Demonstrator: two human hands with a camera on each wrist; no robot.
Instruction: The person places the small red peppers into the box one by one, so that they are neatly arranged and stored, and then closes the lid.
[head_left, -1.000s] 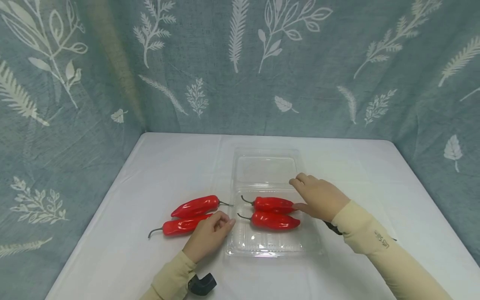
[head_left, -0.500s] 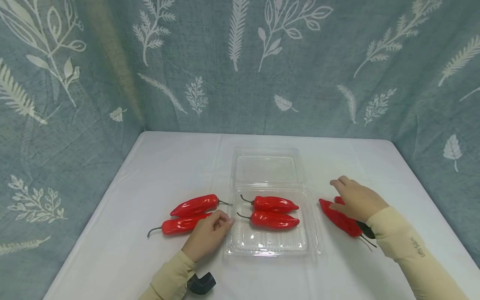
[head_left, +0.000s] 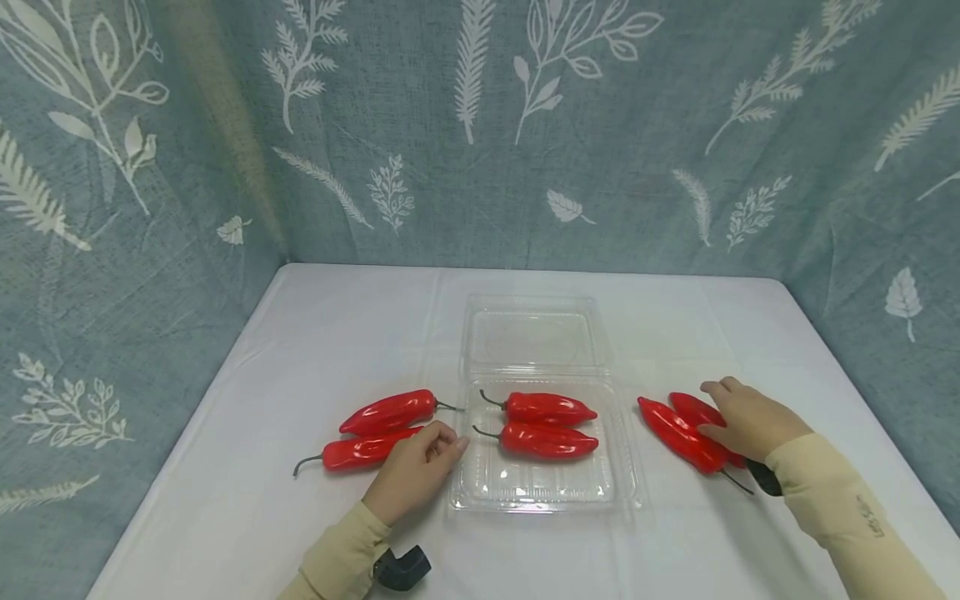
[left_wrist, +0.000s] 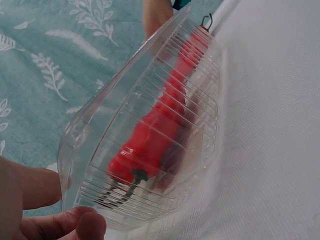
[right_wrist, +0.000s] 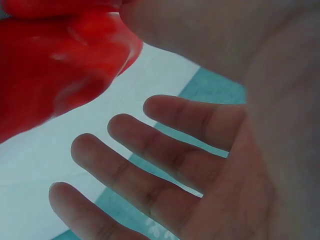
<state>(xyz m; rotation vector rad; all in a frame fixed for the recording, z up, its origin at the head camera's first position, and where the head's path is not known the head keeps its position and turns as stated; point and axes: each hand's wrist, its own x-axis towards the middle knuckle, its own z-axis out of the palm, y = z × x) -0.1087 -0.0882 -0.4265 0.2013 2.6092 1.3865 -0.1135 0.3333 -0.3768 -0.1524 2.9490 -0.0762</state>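
Observation:
An open clear plastic clamshell box (head_left: 543, 492) lies mid-table, its lid (head_left: 532, 335) folded back. Two red peppers, one farther back (head_left: 551, 407) and one nearer (head_left: 549, 442), lie side by side in its base, stems to the left. My left hand (head_left: 415, 472) pinches the box's left rim; in the left wrist view thumb and fingertips (left_wrist: 90, 225) meet at its corner. On the right, my right hand (head_left: 759, 423) hovers at two more peppers, one in front (head_left: 678, 435) and one partly covered (head_left: 693, 408). Its fingers (right_wrist: 145, 185) are spread, palm bare, in the right wrist view.
Left of the box lie two further red peppers, the back one (head_left: 392, 412) with its stem reaching the box rim, the front one (head_left: 358, 452) partly behind my left hand. A white cloth covers the table (head_left: 352, 333); a patterned teal curtain (head_left: 465, 200) hangs around it.
My right hand has moved from over the peppers in the box to the pair on the right, uncovering the boxed ones. My left hand has stayed at the box's left rim.

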